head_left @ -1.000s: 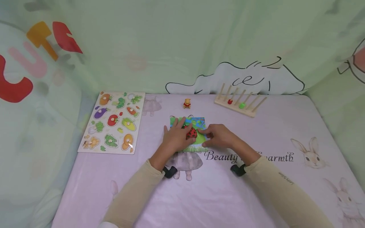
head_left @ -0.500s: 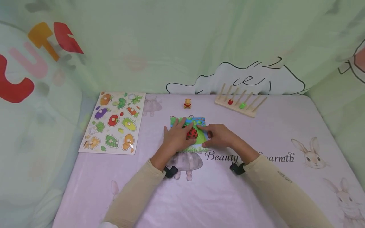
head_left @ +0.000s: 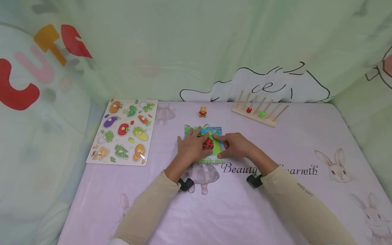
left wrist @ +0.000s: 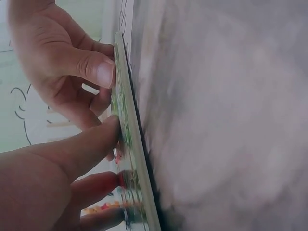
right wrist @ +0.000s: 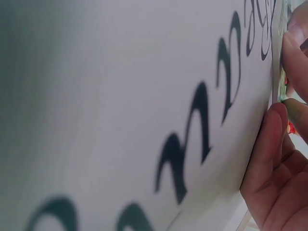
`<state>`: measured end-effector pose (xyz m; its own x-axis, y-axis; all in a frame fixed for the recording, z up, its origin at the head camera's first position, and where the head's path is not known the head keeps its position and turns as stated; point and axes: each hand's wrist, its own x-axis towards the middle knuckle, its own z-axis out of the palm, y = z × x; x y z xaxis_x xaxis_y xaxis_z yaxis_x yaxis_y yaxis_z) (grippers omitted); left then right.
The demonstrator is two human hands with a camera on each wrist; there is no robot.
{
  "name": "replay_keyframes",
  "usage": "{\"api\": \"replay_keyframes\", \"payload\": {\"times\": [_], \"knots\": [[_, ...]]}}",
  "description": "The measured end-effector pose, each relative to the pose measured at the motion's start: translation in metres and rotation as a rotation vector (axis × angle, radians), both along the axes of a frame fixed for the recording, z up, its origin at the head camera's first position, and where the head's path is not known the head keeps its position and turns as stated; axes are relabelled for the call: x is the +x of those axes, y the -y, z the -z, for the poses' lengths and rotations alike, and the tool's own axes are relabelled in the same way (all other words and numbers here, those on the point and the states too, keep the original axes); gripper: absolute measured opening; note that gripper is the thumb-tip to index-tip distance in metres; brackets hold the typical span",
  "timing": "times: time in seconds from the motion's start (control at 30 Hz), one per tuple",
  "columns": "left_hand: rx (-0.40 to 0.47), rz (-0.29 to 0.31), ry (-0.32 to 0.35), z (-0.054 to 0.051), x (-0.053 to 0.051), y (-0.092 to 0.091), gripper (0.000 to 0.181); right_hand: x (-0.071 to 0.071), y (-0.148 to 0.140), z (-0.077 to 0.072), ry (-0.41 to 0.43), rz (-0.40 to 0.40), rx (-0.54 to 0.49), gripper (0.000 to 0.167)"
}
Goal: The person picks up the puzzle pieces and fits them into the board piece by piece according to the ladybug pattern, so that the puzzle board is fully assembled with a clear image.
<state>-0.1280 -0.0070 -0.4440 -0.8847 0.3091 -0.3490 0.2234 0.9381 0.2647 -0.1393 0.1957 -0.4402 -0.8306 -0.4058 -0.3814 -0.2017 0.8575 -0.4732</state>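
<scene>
A small square ladybug picture board [head_left: 216,147], thin and looking like a jigsaw puzzle, lies flat in the middle of the head view. My left hand [head_left: 190,147] rests across its left part with fingers spread, hiding much of the picture. At the right edge, my right hand [head_left: 237,145] holds the board, its index finger on the picture and its thumb near the lower right corner. In the left wrist view, the thumb [left wrist: 103,72] of the right hand touches the board's top. Curled fingers [right wrist: 272,132] meet the board's side in the right wrist view.
A vegetable knob puzzle [head_left: 122,132] lies at the left. Behind the board stands a small yellow bear figure [head_left: 202,111] in red. At the back right is a wooden peg rack [head_left: 258,114] with red and green beads. A printed cloth [head_left: 226,211] covers the table; green curtains surround it.
The right index finger has slid slightly up the picture, away from the ladybug. The left hand and the board stay in place; the head view has shifted a little.
</scene>
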Motion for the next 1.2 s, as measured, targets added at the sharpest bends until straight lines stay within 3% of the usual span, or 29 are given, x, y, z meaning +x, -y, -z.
{"api": "replay_keyframes", "payload": {"times": [0.9,1.2], "knots": [[-0.021,-0.025,-0.022,0.001,-0.002,-0.002,0.073,-0.004,0.008,0.001,0.034,0.072,0.033,0.085],[0.041,-0.085,-0.092,-0.002,-0.008,-0.01,0.072,-0.001,-0.001,0.0,-0.009,0.024,-0.072,0.082]]}}
